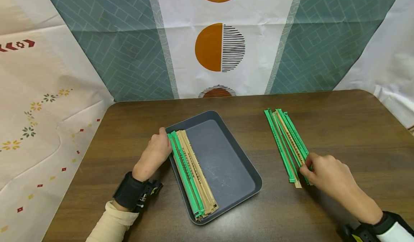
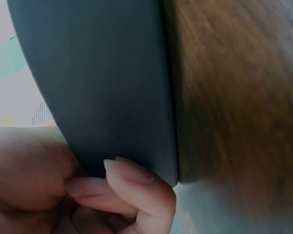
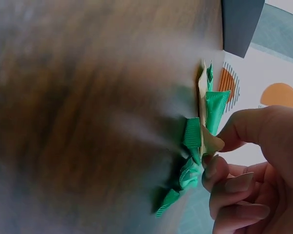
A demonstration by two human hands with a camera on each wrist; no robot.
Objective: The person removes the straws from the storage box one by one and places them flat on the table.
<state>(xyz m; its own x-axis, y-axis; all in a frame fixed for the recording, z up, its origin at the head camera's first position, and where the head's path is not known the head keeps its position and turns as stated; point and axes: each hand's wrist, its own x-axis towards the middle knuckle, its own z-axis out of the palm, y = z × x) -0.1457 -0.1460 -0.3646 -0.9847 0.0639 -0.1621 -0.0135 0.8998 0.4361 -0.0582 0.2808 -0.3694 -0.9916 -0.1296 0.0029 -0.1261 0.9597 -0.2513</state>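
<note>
A dark grey baking tray (image 1: 223,163) lies on the table. My left hand (image 1: 159,147) grips its far left corner, and in the left wrist view its curled fingers (image 2: 141,190) touch the tray's outer wall (image 2: 102,87). Along the tray's left side lie green wrapped chopsticks (image 1: 187,173) beside tan wrapped chopsticks (image 1: 198,173). To the right, on the bare wood, is a loose bundle of green wrapped chopsticks (image 1: 280,145) with tan ones among them. At that bundle's near end, my right hand (image 1: 326,172) pinches the tip of a tan wrapped chopstick packet (image 3: 212,141) between thumb and fingers.
The brown wooden table (image 1: 136,116) has a rounded far edge. Behind it hangs a teal and white cloth (image 1: 129,55) with orange circles. A white flowered cloth (image 1: 42,163) hangs on the left. Bare wood separates the tray from the right bundle.
</note>
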